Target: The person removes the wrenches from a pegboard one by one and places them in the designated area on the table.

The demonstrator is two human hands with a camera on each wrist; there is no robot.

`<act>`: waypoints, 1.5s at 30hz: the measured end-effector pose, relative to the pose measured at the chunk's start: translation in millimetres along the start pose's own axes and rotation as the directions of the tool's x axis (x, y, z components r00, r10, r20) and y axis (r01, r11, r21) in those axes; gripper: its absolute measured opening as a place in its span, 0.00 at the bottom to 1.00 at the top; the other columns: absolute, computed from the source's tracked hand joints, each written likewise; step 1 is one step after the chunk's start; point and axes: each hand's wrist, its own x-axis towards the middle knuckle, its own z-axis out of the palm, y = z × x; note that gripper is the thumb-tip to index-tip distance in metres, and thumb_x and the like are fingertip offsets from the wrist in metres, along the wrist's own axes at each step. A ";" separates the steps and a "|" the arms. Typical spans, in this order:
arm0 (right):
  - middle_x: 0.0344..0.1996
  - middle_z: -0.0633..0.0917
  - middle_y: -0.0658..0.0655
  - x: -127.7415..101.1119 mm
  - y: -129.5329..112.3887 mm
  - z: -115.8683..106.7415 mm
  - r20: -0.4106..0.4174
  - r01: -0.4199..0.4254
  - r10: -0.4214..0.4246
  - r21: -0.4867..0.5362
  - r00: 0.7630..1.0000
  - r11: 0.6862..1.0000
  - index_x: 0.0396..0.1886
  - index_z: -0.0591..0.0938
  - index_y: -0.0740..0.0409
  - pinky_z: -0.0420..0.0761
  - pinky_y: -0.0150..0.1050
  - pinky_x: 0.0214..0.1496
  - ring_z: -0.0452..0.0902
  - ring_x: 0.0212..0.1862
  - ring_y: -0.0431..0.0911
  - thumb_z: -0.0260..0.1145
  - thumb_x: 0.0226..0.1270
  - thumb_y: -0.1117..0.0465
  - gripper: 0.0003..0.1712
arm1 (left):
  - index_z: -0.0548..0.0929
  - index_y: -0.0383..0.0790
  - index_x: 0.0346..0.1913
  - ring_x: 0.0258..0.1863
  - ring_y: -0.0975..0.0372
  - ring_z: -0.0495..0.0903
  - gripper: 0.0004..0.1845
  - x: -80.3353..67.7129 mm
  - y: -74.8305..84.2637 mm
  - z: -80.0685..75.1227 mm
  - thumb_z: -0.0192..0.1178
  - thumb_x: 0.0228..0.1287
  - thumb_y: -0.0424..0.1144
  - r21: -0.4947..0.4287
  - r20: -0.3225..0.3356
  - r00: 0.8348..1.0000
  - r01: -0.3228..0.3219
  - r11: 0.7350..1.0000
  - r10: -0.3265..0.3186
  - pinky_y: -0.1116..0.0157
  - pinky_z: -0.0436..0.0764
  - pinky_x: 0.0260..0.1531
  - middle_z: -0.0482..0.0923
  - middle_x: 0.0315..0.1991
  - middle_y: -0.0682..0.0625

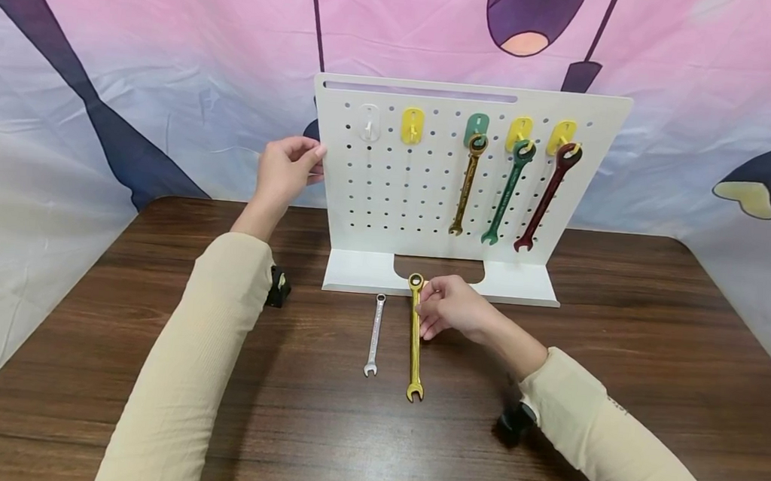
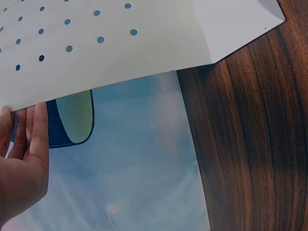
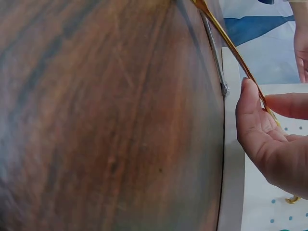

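A white pegboard stand (image 1: 403,189) stands on the wooden table (image 1: 621,350). My left hand (image 1: 289,169) grips its left edge, the fingers (image 2: 36,130) curled over the board (image 2: 110,53). A yellow wrench (image 1: 414,341) lies on the table in front of the stand, its ring end toward the board. My right hand (image 1: 444,305) pinches its upper shaft (image 3: 240,60) between thumb and fingers. A small silver wrench (image 1: 374,335) lies just left of it, untouched, also seen as the silver wrench (image 3: 215,53) in the right wrist view.
Three wrenches hang from hooks on the board's right side: bronze (image 1: 467,186), green (image 1: 508,193), dark red (image 1: 547,197). Two hooks, clear (image 1: 368,122) and yellow (image 1: 412,125), carry nothing. A pink and blue cloth backdrop (image 1: 134,62) hangs behind the table.
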 end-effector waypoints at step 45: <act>0.16 0.77 0.62 7.2 15.5 4.5 0.026 -0.161 0.160 0.042 0.987 0.986 0.28 0.69 0.71 0.85 0.42 0.23 0.78 0.16 0.48 0.51 0.62 0.76 0.03 | 0.79 0.31 0.44 0.35 0.60 0.78 0.15 0.5 1.9 0.2 0.55 0.64 0.42 -0.010 0.001 1.000 0.020 1.000 -0.020 0.68 0.82 0.41 0.76 0.33 0.48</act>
